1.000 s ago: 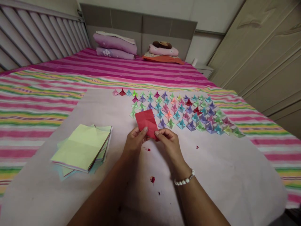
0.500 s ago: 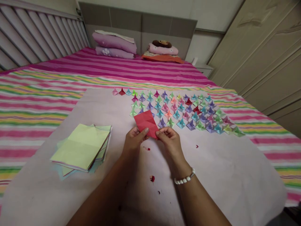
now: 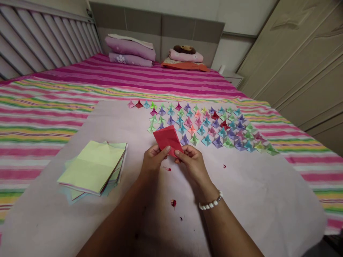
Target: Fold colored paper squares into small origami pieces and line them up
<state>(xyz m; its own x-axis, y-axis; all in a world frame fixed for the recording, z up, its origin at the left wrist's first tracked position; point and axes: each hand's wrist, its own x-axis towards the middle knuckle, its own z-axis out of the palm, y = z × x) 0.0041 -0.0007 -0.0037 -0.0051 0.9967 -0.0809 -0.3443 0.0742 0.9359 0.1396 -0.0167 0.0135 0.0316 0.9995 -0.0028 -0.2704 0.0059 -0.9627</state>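
A folded red sheet of paper [image 3: 167,138] is held up between both hands above the white sheet. My left hand [image 3: 153,159] pinches its lower left edge, thumb on top. My right hand [image 3: 190,157] grips the lower right corner, its thumb pressed on the front face. Just beyond the paper stand rows of small folded paper shapes [image 3: 206,140] in blue, green, purple, pink and red. To the left lies a stack of coloured paper [image 3: 93,166], a pale yellow sheet on top.
The large white sheet [image 3: 257,192] covers the near part of a bed with a striped cover [image 3: 32,132]. Red paper scraps [image 3: 173,203] lie on it near my forearms. Folded purple bedding [image 3: 131,53] and a pink pillow [image 3: 185,56] sit by the headboard [image 3: 160,21].
My right hand has shifted slightly left along the red paper, its thumb now further onto the face. The paper has tilted a little. The left hand stays nearly in place.
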